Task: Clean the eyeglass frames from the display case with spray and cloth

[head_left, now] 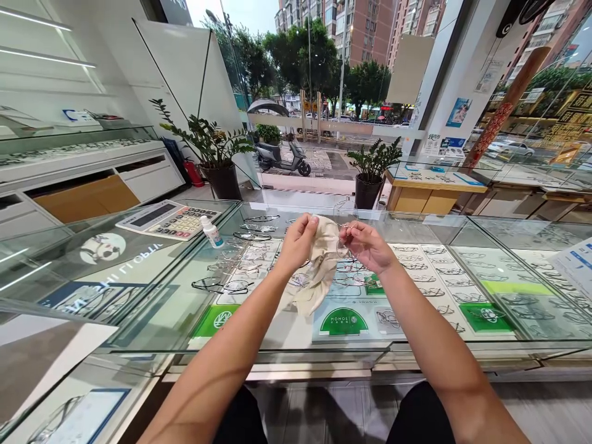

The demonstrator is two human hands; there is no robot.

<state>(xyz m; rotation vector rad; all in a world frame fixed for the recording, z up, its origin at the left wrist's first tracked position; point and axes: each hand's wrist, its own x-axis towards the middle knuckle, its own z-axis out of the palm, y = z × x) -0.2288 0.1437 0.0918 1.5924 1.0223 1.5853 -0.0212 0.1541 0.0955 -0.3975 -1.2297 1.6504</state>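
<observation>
My left hand (296, 245) is closed on a beige cleaning cloth (318, 271), with the thumb on top; the cloth hangs down above the glass counter. A pair of thin-rimmed eyeglasses (342, 250) is pinched in the fingers of my right hand (371, 248), close beside the cloth. Its fine frame is hard to make out against the background, and part of it is hidden by the fingers. On the counter to the left stands a small white spray bottle (212, 233). Dark-framed glasses (219, 285) lie left of my left forearm.
Beneath my hands is a glass display counter (277, 342) with rows of eyeglasses (430, 277) and green cards inside. A large calculator (169, 219) lies at the left. Potted plants (222, 157) stand beyond the counter, before the window. A printed sheet (576, 265) lies at the right.
</observation>
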